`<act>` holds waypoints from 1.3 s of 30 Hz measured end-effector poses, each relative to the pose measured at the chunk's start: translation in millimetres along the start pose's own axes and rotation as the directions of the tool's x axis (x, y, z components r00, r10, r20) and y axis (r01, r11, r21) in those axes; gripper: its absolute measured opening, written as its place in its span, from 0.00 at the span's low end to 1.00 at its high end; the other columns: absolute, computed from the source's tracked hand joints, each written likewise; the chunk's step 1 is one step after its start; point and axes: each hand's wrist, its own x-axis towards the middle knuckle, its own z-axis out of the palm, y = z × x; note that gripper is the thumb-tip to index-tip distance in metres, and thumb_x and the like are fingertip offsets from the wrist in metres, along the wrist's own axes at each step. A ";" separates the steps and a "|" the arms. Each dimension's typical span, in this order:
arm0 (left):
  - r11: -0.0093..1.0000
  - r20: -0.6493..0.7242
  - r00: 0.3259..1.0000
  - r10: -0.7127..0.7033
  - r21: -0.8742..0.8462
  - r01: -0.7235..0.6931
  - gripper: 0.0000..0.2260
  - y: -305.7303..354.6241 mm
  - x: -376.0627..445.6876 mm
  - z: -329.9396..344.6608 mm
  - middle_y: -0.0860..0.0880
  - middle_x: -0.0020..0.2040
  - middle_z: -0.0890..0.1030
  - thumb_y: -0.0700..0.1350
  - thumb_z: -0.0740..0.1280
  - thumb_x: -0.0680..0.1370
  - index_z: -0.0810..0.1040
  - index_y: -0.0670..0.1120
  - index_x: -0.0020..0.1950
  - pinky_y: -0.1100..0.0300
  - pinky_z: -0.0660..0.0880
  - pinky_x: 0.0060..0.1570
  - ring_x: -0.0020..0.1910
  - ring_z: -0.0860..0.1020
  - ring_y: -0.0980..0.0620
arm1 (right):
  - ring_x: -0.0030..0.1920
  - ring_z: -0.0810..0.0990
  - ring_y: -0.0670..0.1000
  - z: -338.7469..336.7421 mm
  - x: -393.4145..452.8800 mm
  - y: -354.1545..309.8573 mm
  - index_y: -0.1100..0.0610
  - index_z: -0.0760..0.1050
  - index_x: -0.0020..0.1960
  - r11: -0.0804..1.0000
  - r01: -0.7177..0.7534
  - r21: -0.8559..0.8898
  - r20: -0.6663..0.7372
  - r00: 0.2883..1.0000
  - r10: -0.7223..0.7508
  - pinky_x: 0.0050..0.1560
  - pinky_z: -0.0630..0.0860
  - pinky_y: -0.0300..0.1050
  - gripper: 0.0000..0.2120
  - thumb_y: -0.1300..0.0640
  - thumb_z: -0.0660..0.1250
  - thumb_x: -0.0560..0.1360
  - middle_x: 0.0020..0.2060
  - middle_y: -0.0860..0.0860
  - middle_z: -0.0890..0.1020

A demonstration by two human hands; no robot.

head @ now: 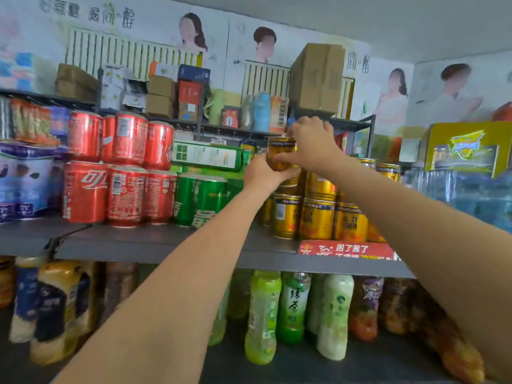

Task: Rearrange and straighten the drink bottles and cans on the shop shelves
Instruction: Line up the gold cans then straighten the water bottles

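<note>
Head view, close, facing shelves point(166, 245)

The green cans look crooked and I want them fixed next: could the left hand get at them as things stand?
Probably not at once. The left hand grips the gold can together with the right hand. Once it lets go, the green cans stand just beside it at the shelf front, with nothing before them.
</note>
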 end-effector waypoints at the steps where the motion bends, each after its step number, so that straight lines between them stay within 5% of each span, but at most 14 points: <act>1: 1.000 -0.008 1.000 -0.019 0.013 0.019 0.24 -1.6 5.2 7.4 0.47 0.59 0.78 0.52 0.74 0.69 0.74 0.46 0.61 0.55 0.72 0.57 0.60 0.75 0.48 | 0.65 0.67 0.58 4.3 5.5 5.6 0.58 0.72 0.60 0.997 0.014 -0.076 0.028 1.000 -0.012 0.70 0.55 0.57 0.24 0.42 0.66 0.72 0.60 0.57 0.74; 7: 0.986 -0.014 0.992 -0.129 0.106 0.130 0.27 -15.9 18.6 34.2 0.45 0.62 0.76 0.54 0.74 0.69 0.72 0.44 0.64 0.50 0.72 0.62 0.62 0.74 0.45 | 0.63 0.70 0.57 25.0 17.2 21.0 0.56 0.73 0.54 0.976 0.069 -0.207 0.160 0.986 -0.036 0.71 0.45 0.67 0.19 0.41 0.63 0.74 0.54 0.54 0.77; 19: 0.986 0.050 0.987 -0.151 0.079 0.147 0.29 -23.8 11.3 38.2 0.45 0.66 0.73 0.50 0.71 0.73 0.65 0.45 0.70 0.49 0.70 0.64 0.65 0.71 0.45 | 0.63 0.71 0.58 31.1 19.1 21.0 0.58 0.71 0.58 0.978 0.128 -0.168 0.229 0.970 -0.088 0.69 0.45 0.72 0.18 0.46 0.63 0.76 0.56 0.55 0.76; 29: 0.959 -0.247 0.945 0.215 0.235 -0.157 0.13 -27.9 -22.7 20.8 0.46 0.58 0.73 0.37 0.63 0.75 0.70 0.42 0.59 0.52 0.74 0.57 0.55 0.75 0.48 | 0.68 0.64 0.59 24.9 -21.0 4.4 0.58 0.68 0.65 0.982 0.097 -0.159 -0.057 0.993 -0.107 0.71 0.46 0.67 0.17 0.56 0.57 0.78 0.63 0.56 0.73; 34: 0.973 -0.402 0.896 0.189 0.197 -0.117 0.11 -25.4 -42.1 3.5 0.46 0.55 0.72 0.36 0.64 0.74 0.69 0.42 0.56 0.47 0.73 0.56 0.54 0.75 0.46 | 0.55 0.74 0.63 39.9 -55.9 -8.2 0.64 0.74 0.57 0.978 0.193 -0.077 -0.227 0.952 -0.206 0.63 0.64 0.61 0.14 0.63 0.62 0.72 0.53 0.62 0.77; 39: 0.926 -0.417 0.887 0.197 0.376 -0.029 0.14 -44.0 -70.4 -41.5 0.46 0.60 0.71 0.35 0.61 0.75 0.70 0.43 0.61 0.49 0.68 0.62 0.61 0.70 0.47 | 0.55 0.74 0.64 51.0 -67.3 -39.4 0.66 0.72 0.61 0.980 0.189 0.064 -0.176 0.969 -0.176 0.58 0.68 0.56 0.20 0.69 0.62 0.69 0.54 0.63 0.77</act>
